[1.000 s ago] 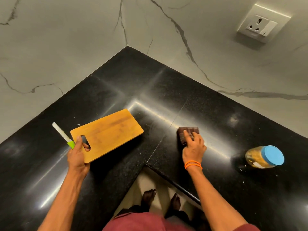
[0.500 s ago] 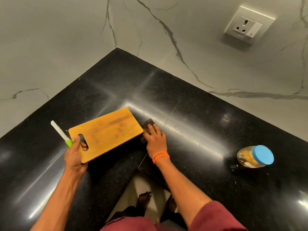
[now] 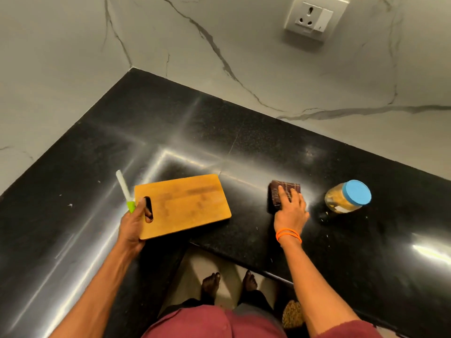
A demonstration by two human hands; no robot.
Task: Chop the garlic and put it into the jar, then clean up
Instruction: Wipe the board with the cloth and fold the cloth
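My left hand (image 3: pixel 133 225) grips the wooden cutting board (image 3: pixel 185 203) by its handle hole, together with a knife (image 3: pixel 124 189) that has a white blade and a green handle. The board is lifted off the black counter (image 3: pixel 219 142). My right hand (image 3: pixel 290 211) presses a dark brown cloth (image 3: pixel 280 191) flat on the counter, fingers straight over it. To the right stands a clear jar (image 3: pixel 346 197) with a blue lid and yellowish contents, a short gap from my right hand.
The black counter forms an L around a corner, with marble walls behind. A white wall socket (image 3: pixel 314 17) is high on the right wall. Small white specks lie on the counter near the jar. My feet (image 3: pixel 229 284) show on the floor below the counter edge.
My right hand has slid the cloth from beside the board rightward toward the jar, after sweeping left earlier. My left hand keeps holding the board and knife.
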